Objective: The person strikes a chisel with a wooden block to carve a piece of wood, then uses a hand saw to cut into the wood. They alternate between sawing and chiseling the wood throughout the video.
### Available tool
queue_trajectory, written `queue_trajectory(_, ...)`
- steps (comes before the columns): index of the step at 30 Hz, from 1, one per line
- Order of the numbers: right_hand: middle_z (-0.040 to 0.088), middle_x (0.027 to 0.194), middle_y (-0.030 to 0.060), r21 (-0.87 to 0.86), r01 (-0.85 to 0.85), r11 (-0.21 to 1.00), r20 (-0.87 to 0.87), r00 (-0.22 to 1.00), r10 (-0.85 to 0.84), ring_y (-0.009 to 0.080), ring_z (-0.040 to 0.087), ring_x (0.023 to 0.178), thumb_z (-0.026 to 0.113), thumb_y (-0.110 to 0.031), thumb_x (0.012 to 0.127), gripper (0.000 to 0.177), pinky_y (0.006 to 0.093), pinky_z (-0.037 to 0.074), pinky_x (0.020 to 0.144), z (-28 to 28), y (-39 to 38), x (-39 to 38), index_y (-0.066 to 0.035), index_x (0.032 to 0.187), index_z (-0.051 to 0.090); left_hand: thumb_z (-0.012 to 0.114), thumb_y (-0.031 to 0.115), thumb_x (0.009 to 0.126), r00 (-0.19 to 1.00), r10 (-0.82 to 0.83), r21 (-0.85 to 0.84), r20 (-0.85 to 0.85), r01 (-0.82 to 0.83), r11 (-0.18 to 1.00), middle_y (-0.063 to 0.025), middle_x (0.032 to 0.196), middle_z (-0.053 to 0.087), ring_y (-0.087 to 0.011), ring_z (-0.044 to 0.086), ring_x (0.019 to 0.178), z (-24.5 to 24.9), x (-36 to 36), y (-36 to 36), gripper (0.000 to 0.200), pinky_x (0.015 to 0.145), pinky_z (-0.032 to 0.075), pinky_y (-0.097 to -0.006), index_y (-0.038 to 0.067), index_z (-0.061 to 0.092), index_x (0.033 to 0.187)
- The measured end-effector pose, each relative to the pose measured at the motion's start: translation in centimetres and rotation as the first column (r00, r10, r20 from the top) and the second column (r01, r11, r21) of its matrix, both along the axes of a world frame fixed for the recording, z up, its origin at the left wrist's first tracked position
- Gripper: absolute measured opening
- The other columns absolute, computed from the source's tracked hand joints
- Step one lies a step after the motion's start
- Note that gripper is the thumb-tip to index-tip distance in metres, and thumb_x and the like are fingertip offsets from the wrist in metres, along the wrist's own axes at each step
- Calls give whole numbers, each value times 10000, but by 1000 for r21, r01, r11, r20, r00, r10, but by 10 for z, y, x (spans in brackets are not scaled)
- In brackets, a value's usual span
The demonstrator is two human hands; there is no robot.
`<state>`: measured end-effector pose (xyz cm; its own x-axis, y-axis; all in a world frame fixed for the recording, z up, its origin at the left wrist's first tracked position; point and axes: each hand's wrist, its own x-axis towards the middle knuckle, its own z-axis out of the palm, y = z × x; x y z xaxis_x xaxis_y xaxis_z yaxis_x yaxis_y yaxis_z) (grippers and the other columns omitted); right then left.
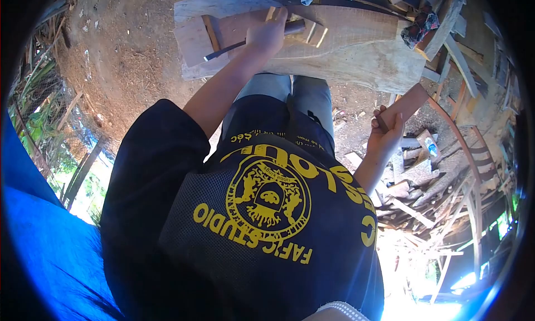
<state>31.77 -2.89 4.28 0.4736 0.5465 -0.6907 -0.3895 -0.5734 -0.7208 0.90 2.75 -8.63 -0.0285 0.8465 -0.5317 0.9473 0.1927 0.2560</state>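
Beyond the "STUDIO" shirt [234,265], left grip [265,39] around chisel [295,27], right grip [391,130] pinching wooden block [405,105]

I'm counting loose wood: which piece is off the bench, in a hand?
The reddish-brown block in the right hand; the narrow strip near the left hand is on the bench.

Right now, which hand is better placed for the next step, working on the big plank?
Probably the left hand: it is over the plank, at the dark-handled tool. The right hand is off to the side, holding a wooden block.
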Motion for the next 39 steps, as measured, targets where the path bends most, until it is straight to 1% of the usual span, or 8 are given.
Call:
queue_trajectory(4,574,928,211,9,13,1000,19,1000,-13,257,584,730,447,-222,957,340,267,414,528,5,-3,4,8,1196,372,654,246,822,999,-48,-16,-9,48,999,-146,824,679,-310,681,742,7,23,0,507,628,545,-449,113,440,1262)
queue_trajectory(6,576,928,211,-3,23,1000,53,998,-23,259,588,731,450,-222,956,342,267,415,529,10,-3,5,6,1197,369,637,216,778,975,-145,131,168,124,984,-95,784,679,-284,678,708,30,44,-6,385,593,527,-434,115,538,1137)
queue_trajectory(8,577,927,211,-15,28,1000,75,997,-26,262,593,732,454,-221,954,344,267,415,530,10,-4,7,4,1198,365,668,259,734,862,-312,167,399,266,949,-87,788,678,-272,678,732,56,64,-11,278,610,521,-426,127,622,974)
queue_trajectory(12,575,944,211,-13,51,999,48,998,-50,265,598,736,469,-227,949,343,280,422,526,4,-10,14,-2,1189,371,721,322,644,624,-531,312,573,433,846,-48,719,653,-274,663,687,82,114,-21,275,606,514,-417,146,621,830)
queue_trajectory(15,570,957,211,2,99,995,81,992,-99,265,598,738,489,-225,942,332,291,420,521,4,-9,6,-13,1173,383,714,321,655,569,-612,317,550,536,782,-47,707,651,-275,660,667,87,143,-16,252,594,508,-420,150,621,814)
queue_trajectory(23,574,965,207,-14,72,997,112,991,-70,268,594,705,507,-226,932,300,298,410,520,5,-20,13,-44,1144,396,702,337,664,625,-558,390,545,400,829,-34,717,655,-263,661,676,73,138,13,236,602,502,-407,171,626,813)
queue_trajectory(28,615,874,196,-30,68,997,52,996,-67,255,616,661,512,-214,921,307,281,428,507,0,-22,15,-73,1159,378,694,329,668,591,-582,360,559,459,812,-37,730,657,-266,659,684,60,137,23,226,614,502,-404,180,632,825)
queue_trajectory(39,607,908,214,-8,54,999,106,993,-53,258,614,672,533,-227,908,390,260,422,503,11,-18,20,-68,1216,353,678,355,690,614,-588,384,526,446,809,-27,696,648,-265,652,653,42,150,23,209,572,497,-402,187,630,803)
